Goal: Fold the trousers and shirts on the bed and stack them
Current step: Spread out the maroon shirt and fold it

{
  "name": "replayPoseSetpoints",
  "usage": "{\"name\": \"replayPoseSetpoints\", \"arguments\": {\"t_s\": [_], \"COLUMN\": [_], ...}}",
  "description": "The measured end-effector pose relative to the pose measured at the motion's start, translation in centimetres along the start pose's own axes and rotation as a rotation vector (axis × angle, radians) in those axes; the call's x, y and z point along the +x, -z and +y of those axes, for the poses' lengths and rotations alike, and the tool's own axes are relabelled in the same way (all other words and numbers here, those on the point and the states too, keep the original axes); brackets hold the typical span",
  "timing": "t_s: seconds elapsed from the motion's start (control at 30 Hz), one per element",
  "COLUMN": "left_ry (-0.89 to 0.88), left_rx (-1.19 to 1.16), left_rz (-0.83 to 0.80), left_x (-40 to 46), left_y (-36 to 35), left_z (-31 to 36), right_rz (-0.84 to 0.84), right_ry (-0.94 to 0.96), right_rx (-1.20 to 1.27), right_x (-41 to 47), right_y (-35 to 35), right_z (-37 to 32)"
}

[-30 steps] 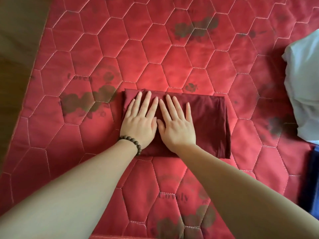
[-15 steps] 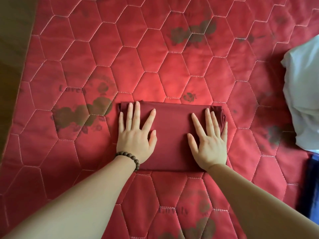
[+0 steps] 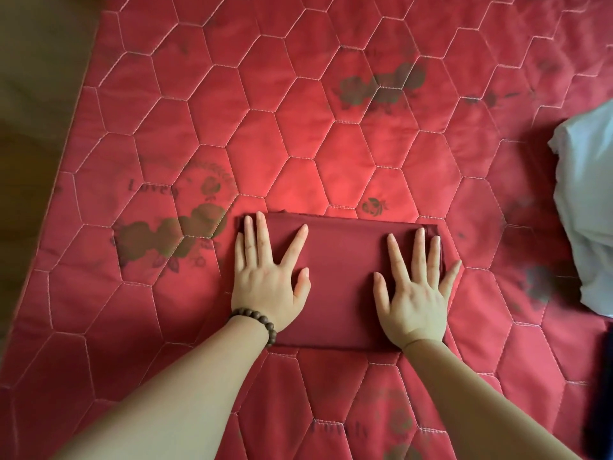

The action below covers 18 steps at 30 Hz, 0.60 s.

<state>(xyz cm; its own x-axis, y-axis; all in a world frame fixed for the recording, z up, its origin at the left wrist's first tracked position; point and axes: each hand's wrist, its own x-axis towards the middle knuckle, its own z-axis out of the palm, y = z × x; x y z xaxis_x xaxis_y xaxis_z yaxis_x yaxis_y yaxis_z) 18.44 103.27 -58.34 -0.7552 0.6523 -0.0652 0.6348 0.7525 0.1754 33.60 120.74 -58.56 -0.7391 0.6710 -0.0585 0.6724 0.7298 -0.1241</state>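
Both hands lie flat, fingers straight and spread, gripping nothing. Starting at the left edge of the bed point(image 3: 298, 154), a strip of brown floor point(image 3: 36, 94) shows beyond the red quilted cover, and a dark floral print with the word "Lovely" point(image 3: 172, 234) sits on the cover just left of the work. Next comes the left hand point(image 3: 270, 280), a beaded bracelet point(image 3: 257, 322) at its wrist, pressing palm-down on the left end of the folded maroon garment point(image 3: 341, 280), with its outer fingers reaching that end's edge. The garment lies as a tidy rectangle near the front edge of the bed, roughly midway across it. On its right end rests the right hand point(image 3: 413, 293), also palm-down, its little finger reaching past the fold onto the cover. Set apart like this, the hands seem placed to smooth the cloth outward and flatten the creases so the fold holds its shape. Whether this piece is trousers or a shirt cannot be told. Well apart, at the right edge of the bed, a pale blue-white garment point(image 3: 583, 207) lies crumpled, apparently not yet folded, and below it a sliver of dark cloth point(image 3: 605, 386) is too cut off to identify.
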Motion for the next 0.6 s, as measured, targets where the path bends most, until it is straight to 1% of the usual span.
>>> {"name": "replayPoseSetpoints", "arguments": {"t_s": [0.07, 0.13, 0.17, 0.23, 0.3, 0.4, 0.5, 0.6], "left_ry": [0.021, 0.041, 0.082, 0.225, 0.303, 0.3, 0.389, 0.379], "left_rx": [-0.057, -0.173, -0.227, -0.282, -0.274, -0.202, -0.312, -0.391], "left_rz": [-0.028, -0.035, -0.019, 0.054, 0.094, 0.103, 0.08, 0.005], "left_x": [0.2, 0.4, 0.4, 0.0, -0.9, -2.3, -3.0, -3.8], "left_y": [0.4, 1.0, 1.3, 1.7, 1.9, 2.2, 2.6, 3.1], "left_z": [-0.2, -0.2, -0.2, -0.3, -0.1, 0.6, 1.1, 1.2], "right_rz": [-0.015, -0.013, -0.01, 0.021, 0.053, 0.011, -0.023, -0.025], "right_ry": [0.013, 0.024, 0.026, 0.016, -0.063, -0.207, -0.241, -0.253], "right_rx": [0.026, 0.075, 0.11, 0.148, 0.172, 0.212, 0.165, 0.127], "right_x": [0.2, 0.3, 0.3, 0.1, -0.1, -0.5, -1.6, -2.6], "right_y": [0.1, 0.3, 0.5, 0.7, 0.8, 1.3, 1.8, 2.6], "right_z": [0.0, 0.3, 0.3, 0.3, 0.2, 0.0, 0.4, 1.3]}}
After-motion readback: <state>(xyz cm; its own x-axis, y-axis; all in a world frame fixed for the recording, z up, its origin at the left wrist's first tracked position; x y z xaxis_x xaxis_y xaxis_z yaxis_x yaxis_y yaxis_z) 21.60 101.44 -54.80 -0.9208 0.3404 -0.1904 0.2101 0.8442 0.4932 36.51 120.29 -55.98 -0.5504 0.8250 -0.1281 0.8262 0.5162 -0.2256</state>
